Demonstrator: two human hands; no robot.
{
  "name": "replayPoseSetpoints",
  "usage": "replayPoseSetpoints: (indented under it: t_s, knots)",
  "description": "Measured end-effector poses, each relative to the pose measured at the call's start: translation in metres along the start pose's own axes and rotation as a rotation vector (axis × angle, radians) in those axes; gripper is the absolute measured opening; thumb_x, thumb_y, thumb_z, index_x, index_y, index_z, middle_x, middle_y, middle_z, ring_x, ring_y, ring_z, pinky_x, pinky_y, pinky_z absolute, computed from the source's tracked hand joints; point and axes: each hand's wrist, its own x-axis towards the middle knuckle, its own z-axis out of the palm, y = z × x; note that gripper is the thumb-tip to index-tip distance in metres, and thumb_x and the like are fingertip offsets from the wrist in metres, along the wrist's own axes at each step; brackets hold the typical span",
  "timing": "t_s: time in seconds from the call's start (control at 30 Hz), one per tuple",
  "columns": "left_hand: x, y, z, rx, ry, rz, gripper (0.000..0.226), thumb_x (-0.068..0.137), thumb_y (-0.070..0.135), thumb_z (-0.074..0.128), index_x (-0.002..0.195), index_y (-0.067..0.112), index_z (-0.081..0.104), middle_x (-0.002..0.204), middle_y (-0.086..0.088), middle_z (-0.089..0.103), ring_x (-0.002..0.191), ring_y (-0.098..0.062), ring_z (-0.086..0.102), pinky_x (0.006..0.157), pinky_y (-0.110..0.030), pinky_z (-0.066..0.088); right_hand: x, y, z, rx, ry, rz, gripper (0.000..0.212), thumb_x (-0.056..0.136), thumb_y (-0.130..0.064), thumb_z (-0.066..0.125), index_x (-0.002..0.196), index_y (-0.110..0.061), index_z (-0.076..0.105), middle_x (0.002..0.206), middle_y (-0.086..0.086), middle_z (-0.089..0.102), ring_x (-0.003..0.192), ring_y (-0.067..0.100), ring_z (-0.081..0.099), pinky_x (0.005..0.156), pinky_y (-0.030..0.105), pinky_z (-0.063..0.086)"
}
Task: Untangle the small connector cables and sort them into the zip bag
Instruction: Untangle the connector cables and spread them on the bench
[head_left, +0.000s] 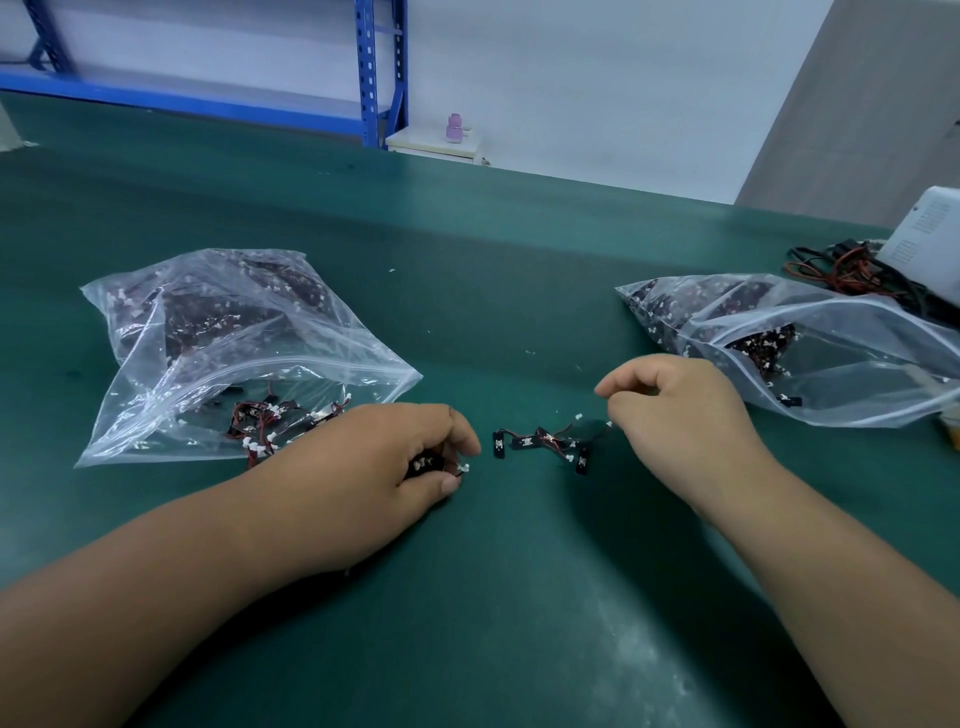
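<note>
Cables (525, 442) (thin, kinked) tangle on smooth green mat (467, 613).

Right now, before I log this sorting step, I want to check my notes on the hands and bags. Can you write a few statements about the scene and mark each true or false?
1. The left hand grips a small black connector piece. True.
2. Only one zip bag lies on the table. False: two lie there, a left bag and a right bag.
3. A tangled cable cluster lies on the table between the hands. True.
4. The right hand lies flat and empty. False: it is curled and pinches a wire end of that cluster.
</note>
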Motion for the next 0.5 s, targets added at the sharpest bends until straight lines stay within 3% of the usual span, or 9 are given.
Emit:
replayPoseSetpoints:
  t_s: [0.07, 0.2, 0.37, 0.5]
  knots:
    - [0.0002, 0.0006, -0.0007, -0.003, 0.014, 0.004, 0.018, 0.088, 0.032, 0.068, 0.096, 0.043, 0.057, 0.095, 0.033, 0.060, 0.087, 0.006, 0.058, 0.070, -0.009, 0.042, -0.0004, -0.0017, 0.0003, 0.009, 0.044, -0.036, 0.030, 0.071, -0.015, 0.056, 0.078, -0.041, 0.069, 0.062, -0.024, 0.062, 0.044, 0.001, 0.050, 0.040, 0.011, 0.034]
    - [-0.0003, 0.0019, -0.0016, 0.006, 0.029, 0.006, 0.016, 0.086, 0.036, 0.068, 0.089, 0.041, 0.053, 0.089, 0.026, 0.063, 0.077, -0.001, 0.058, 0.062, -0.015, 0.043, -0.0022, -0.0025, 0.0046, -0.002, 0.026, -0.058, 0.031, 0.076, -0.010, 0.057, 0.077, -0.040, 0.069, 0.065, -0.026, 0.061, 0.043, 0.004, 0.048, 0.041, 0.012, 0.036]
    - [-0.0003, 0.0030, -0.0017, -0.027, 0.026, 0.016, 0.015, 0.086, 0.032, 0.069, 0.087, 0.040, 0.057, 0.087, 0.024, 0.064, 0.077, -0.004, 0.059, 0.064, -0.015, 0.045, -0.0013, 0.0009, 0.0050, 0.012, 0.026, -0.053, 0.036, 0.077, -0.009, 0.058, 0.080, -0.043, 0.068, 0.067, -0.025, 0.062, 0.045, 0.004, 0.049, 0.041, 0.014, 0.038]
    - [-0.0011, 0.0039, -0.0003, -0.095, 0.024, 0.032, 0.022, 0.084, 0.020, 0.071, 0.091, 0.040, 0.063, 0.086, 0.023, 0.065, 0.078, -0.004, 0.062, 0.064, -0.011, 0.045, -0.0095, -0.0077, 0.0088, 0.042, 0.020, -0.125, 0.026, 0.077, -0.009, 0.062, 0.077, -0.034, 0.070, 0.067, -0.023, 0.063, 0.044, 0.004, 0.048, 0.043, 0.012, 0.037]
